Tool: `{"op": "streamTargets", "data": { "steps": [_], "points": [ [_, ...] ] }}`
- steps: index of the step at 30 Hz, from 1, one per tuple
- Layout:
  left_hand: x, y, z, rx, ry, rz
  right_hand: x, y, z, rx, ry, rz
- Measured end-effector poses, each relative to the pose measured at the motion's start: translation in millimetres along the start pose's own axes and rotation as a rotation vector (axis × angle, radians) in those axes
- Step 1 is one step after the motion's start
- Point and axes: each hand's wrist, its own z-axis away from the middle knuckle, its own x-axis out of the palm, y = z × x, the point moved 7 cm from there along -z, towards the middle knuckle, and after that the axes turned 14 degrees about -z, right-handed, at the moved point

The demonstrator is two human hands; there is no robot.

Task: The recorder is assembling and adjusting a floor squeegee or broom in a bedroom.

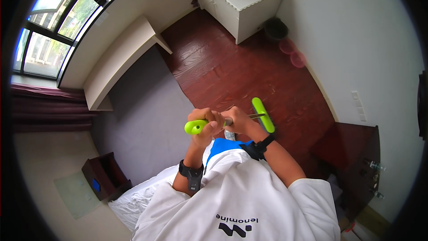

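Observation:
My left hand (207,124) is closed around the upper shaft of a floor mop, just by its lime-green end grip. Lower down the same pole, my right hand (240,119) is wrapped round the shaft. The mop's long lime-green head (263,114) shows beyond my right hand, over the dark red wooden floor (223,76). The underside of the head is hidden. Both forearms reach forward from my body, with a black strapped device on each wrist.
A grey mattress-like surface (142,107) lies on the left, near a dark nightstand (107,176). Far ahead, a white cabinet (261,20) bears pink and blue basins. A black bin (275,29) and pink round items (298,59) line the right wall. A dark desk (345,147) stands right.

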Motion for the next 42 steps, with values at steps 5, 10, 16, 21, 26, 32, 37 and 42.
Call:
{"op": "streamTargets", "data": {
  "steps": [5, 10, 16, 21, 26, 32, 37, 42],
  "points": [
    [-2, 54, 13, 0.136, -0.139, -0.489, 73, -20, -35, -0.191, -0.088, -0.179],
    [-8, 84, 21, 0.201, -0.188, -0.820, 121, -43, -68, -0.357, -0.126, -0.239],
    [-41, 91, 11, 0.264, -0.180, -0.604, 134, -28, -90, -0.352, -0.125, -0.294],
    [-78, 6, 18, 0.135, -0.102, -0.372, 99, 43, -69, -0.092, -0.056, -0.065],
    [-61, -85, 21, -0.040, -0.077, -0.133, 30, 99, -18, 0.130, -0.052, 0.194],
    [-7, -129, 42, -0.088, -0.205, -0.108, -20, 131, 55, 0.241, -0.118, 0.332],
    [-11, -111, 42, -0.135, -0.054, 0.075, -20, 103, 53, 0.126, -0.090, 0.317],
    [-69, -38, 38, -0.033, 0.119, -0.044, 49, 61, -3, 0.106, -0.148, 0.172]
  ]
}}
